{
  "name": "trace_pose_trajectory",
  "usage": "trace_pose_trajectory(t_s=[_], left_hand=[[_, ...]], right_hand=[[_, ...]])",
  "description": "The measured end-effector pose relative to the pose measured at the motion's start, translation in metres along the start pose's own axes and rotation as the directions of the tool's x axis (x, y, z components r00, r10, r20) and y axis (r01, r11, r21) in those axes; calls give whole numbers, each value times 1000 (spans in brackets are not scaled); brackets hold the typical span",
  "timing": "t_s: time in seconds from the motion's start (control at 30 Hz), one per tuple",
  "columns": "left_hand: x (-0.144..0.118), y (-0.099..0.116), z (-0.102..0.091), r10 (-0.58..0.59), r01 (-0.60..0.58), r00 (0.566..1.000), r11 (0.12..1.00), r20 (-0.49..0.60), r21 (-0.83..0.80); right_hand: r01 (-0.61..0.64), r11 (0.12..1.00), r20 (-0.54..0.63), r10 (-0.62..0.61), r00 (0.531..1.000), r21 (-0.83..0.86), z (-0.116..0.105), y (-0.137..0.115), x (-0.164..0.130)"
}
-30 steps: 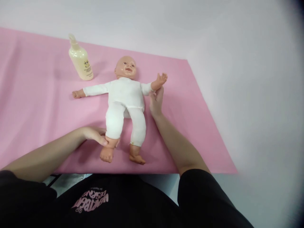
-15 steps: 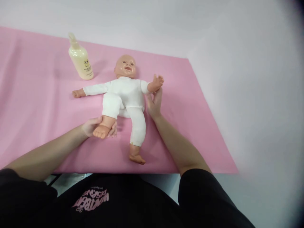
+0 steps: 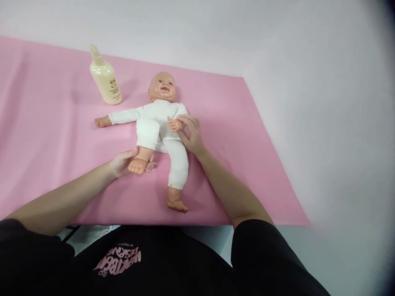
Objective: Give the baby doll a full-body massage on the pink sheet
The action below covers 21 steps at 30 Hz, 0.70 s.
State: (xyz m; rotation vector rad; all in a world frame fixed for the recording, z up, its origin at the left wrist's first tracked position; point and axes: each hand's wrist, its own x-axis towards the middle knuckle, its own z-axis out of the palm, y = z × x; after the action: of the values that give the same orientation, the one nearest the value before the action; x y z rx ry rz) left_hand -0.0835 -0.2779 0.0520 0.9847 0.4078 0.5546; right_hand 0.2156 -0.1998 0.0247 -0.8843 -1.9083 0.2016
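A baby doll (image 3: 160,111) with a white cloth body lies on its back on the pink sheet, head away from me. My left hand (image 3: 121,162) is wrapped round the ankle of the doll's leg on my left, holding that leg raised and bent; some fingers are hidden behind the foot. At the doll's other side, my right hand (image 3: 193,133) grips the wrist of the arm on my right, which is folded in across the doll's belly. The doll's other arm stretches out to my left, and its other leg lies straight towards me.
A pale yellow pump bottle (image 3: 106,82) with a dark label stands left of the doll's head. The pink sheet (image 3: 240,144) covers the table up to the white wall (image 3: 197,33). The table's edges show at the right and near my body.
My right hand has brought the doll's arm from outstretched at the side in over its belly. My left hand has shifted the held foot slightly up and to the right.
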Motion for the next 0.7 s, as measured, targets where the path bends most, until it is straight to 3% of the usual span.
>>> trace_pose_trajectory(t_s=[0.07, 0.17, 0.23, 0.3, 0.37, 0.43, 0.5, 0.6, 0.63, 0.7], left_hand=[[-1, 1, 1, -30, 29, 999, 1000, 45, 7], [-5, 5, 5, -137, 129, 969, 990, 206, 52], [-8, 9, 9, -249, 219, 910, 968, 332, 126], [-10, 14, 12, -353, 271, 823, 933, 445, 238], [-11, 17, 13, -412, 266, 772, 901, 484, 343], [-11, 17, 10, -420, 237, 790, 881, 447, 409], [-10, 16, 6, -402, 214, 822, 874, 404, 436], [-10, 14, 2, -412, 223, 794, 881, 446, 416], [-11, 14, 1, -417, 241, 779, 889, 469, 390], [-11, 12, 2, -395, 269, 776, 912, 492, 309]], right_hand=[[-57, 997, -60, 61, 996, 61, 1, 3, -1], [-164, 975, -158, 188, 969, 153, 4, 12, -2], [-216, 949, -225, 268, 937, 230, 5, 22, -2], [-250, 918, -266, 336, 904, 308, 4, 35, -2], [-277, 884, -283, 394, 874, 375, 2, 49, -3], [-309, 847, -293, 456, 841, 432, 1, 64, -5], [-375, 773, -282, 564, 776, 512, 3, 78, -8], [-458, 615, -235, 727, 646, 642, 5, 88, -11], [-463, 594, -230, 744, 627, 658, 6, 88, -12], [-453, 629, -243, 715, 655, 631, 5, 81, -11]])
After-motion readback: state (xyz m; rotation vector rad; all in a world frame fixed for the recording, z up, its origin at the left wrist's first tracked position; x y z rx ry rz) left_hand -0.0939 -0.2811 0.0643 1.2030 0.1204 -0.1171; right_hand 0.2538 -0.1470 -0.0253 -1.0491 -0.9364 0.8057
